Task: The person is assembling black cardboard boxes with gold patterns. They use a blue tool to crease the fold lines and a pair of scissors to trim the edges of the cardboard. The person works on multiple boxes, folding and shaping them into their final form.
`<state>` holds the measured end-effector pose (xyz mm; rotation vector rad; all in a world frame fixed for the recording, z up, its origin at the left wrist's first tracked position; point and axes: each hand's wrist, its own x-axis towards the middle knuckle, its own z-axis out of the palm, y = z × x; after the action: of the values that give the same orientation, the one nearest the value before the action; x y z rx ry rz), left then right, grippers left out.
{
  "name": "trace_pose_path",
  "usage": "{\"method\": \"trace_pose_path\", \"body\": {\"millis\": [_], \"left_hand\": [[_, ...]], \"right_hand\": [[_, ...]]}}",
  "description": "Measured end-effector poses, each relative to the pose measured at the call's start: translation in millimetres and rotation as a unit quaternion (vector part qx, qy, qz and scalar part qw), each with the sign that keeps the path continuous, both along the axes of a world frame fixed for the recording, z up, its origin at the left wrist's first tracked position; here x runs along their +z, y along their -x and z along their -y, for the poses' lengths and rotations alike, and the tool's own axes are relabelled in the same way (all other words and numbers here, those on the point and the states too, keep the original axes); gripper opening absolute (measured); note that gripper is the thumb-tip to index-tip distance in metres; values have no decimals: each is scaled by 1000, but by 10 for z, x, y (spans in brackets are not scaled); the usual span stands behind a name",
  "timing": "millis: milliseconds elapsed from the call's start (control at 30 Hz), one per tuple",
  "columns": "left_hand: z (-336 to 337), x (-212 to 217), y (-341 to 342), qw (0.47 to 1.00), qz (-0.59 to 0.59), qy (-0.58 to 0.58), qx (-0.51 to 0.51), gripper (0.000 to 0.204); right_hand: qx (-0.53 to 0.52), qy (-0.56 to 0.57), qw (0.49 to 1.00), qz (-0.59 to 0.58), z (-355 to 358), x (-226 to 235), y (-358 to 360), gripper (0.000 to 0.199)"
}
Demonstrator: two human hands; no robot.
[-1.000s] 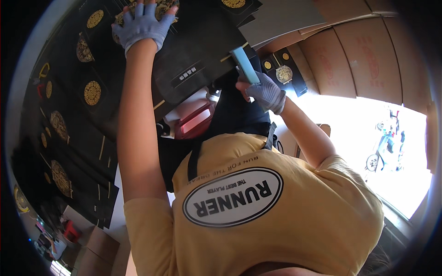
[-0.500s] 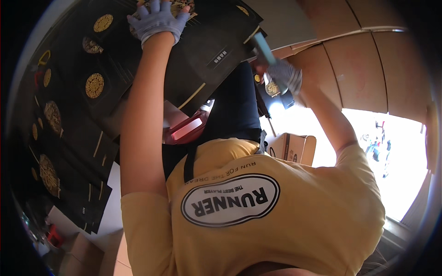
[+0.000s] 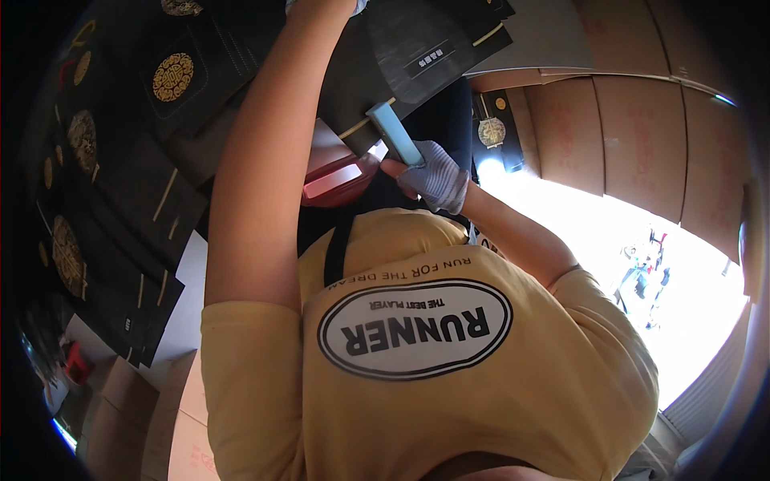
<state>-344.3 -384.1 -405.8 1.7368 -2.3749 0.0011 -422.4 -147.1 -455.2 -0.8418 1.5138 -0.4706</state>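
My right hand [image 3: 437,175], in a striped grey fingerless glove, is closed around a light blue bar-shaped tool [image 3: 397,135]. The bar's far end overlaps a gold strip [image 3: 365,120] at the near edge of a black printed sheet [image 3: 401,60]; whether they touch, I cannot tell. This sheet could be flat bag material. At the upper edge of the view, only a bit of my left hand's glove [image 3: 358,7] shows beyond the forearm, over the black material. The left fingers are out of view.
More black sheets with gold medallions [image 3: 173,78] lie overlapped to the left. A dark red object [image 3: 337,186] sits below the work surface, beside my legs. Brown cartons [image 3: 642,132] are stacked on the right, with others [image 3: 120,409] at lower left. Bright light enters at right.
My right hand has swung left and nearer with the blue bar, to the sheet's near edge. My left hand has moved farther up, mostly out of view. The front sheet has shifted right.
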Motion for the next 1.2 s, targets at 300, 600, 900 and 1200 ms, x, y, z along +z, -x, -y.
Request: {"method": "trace_pose_path", "body": {"millis": [300, 600, 900, 1200], "left_hand": [[18, -61, -79, 998, -19, 11, -52, 63], [-89, -67, -1235, 988, 114, 33, -97, 51], [-1260, -54, -2622, 979, 65, 65, 182, 73], [-1820, -156, -5762, 774, -67, -91, 623, 93]], "right_hand": [[-85, 79, 991, 65, -363, 63, 222, 29], [-92, 287, 856, -421, 665, 719, 1683, 28], [33, 346, 593, -727, 1641, 791, 1258, 66], [23, 377, 881, -285, 1415, 383, 42, 61]]}}
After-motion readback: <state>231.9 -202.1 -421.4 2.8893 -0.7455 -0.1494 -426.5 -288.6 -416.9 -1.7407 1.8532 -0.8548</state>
